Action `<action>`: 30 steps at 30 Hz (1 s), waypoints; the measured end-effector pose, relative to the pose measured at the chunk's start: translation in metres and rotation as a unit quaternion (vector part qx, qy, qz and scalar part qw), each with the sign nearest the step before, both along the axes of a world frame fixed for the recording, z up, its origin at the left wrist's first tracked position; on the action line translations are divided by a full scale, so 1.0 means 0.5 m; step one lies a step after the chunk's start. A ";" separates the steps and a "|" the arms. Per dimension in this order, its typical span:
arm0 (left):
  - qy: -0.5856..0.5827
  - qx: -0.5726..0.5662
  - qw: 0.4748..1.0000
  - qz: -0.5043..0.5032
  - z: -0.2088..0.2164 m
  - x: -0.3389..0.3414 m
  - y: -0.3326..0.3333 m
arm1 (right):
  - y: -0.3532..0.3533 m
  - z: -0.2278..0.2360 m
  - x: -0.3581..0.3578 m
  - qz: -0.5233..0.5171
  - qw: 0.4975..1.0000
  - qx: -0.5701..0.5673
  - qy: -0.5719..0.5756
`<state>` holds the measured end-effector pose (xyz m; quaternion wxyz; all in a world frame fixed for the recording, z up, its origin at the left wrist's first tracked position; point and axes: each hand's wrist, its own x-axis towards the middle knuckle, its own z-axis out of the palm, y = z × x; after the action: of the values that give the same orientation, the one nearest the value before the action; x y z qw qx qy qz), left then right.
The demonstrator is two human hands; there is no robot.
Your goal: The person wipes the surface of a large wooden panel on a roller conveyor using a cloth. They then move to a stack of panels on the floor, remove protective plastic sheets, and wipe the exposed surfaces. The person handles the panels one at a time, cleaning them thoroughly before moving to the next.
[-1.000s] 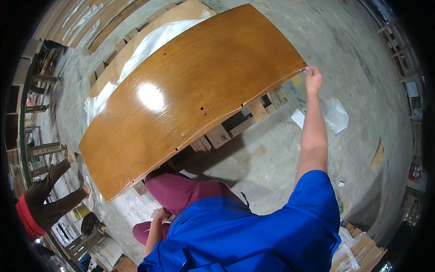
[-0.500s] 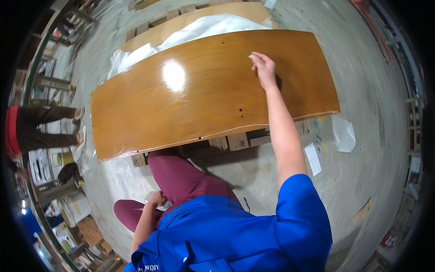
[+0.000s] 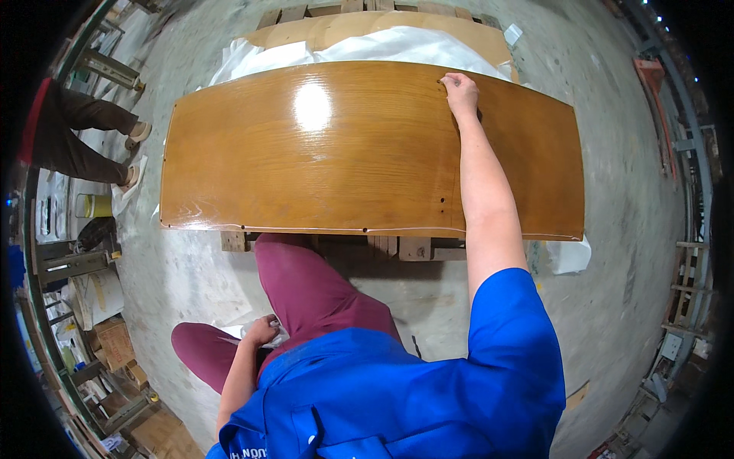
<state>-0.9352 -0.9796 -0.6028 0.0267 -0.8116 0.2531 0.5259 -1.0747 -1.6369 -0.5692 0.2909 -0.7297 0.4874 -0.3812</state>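
A glossy brown wooden panel (image 3: pixel 367 153) lies across in front of me, with small dark holes along its near edge and a pair further in. My right hand (image 3: pixel 462 95) reaches over it to the far side, fingers pinched at the surface close to a hole near the far edge. What the pinch holds is too small to make out. My left hand (image 3: pixel 263 329) rests by my thigh, closed on a crumpled whitish cloth or plastic (image 3: pixel 279 336), partly hidden by the hand.
Under the panel is a wooden pallet (image 3: pixel 415 249). Behind it lie white sheeting (image 3: pixel 397 44) and a cardboard-coloured board (image 3: pixel 367 23). Another person's legs (image 3: pixel 95 126) stand at the left, near cluttered shelving. A white sheet (image 3: pixel 569 256) lies on the floor at the right.
My right hand has moved across the panel to its far edge, by a hole. My view has turned, so the panel looks more level. My left hand stays by my thigh.
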 end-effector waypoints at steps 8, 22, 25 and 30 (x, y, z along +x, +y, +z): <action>0.004 0.000 1.000 -0.006 0.005 0.004 -0.022 | 0.012 0.024 0.007 0.011 0.999 -0.028 0.039; 0.008 -0.012 1.000 -0.007 -0.024 0.017 -0.038 | 0.134 0.009 -0.091 0.023 0.998 -0.050 0.023; -0.006 -0.006 0.999 -0.031 -0.037 0.023 -0.046 | 0.171 0.006 -0.134 0.029 0.999 -0.033 0.005; -0.014 -0.022 0.997 -0.068 -0.050 0.033 -0.038 | 0.279 0.009 -0.174 0.058 0.998 -0.029 -0.010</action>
<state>-0.9190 -0.9984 -0.6280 0.0481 -0.8001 0.3187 0.5060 -1.1619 -1.4972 -0.5645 0.2959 -0.7609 0.4306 -0.3848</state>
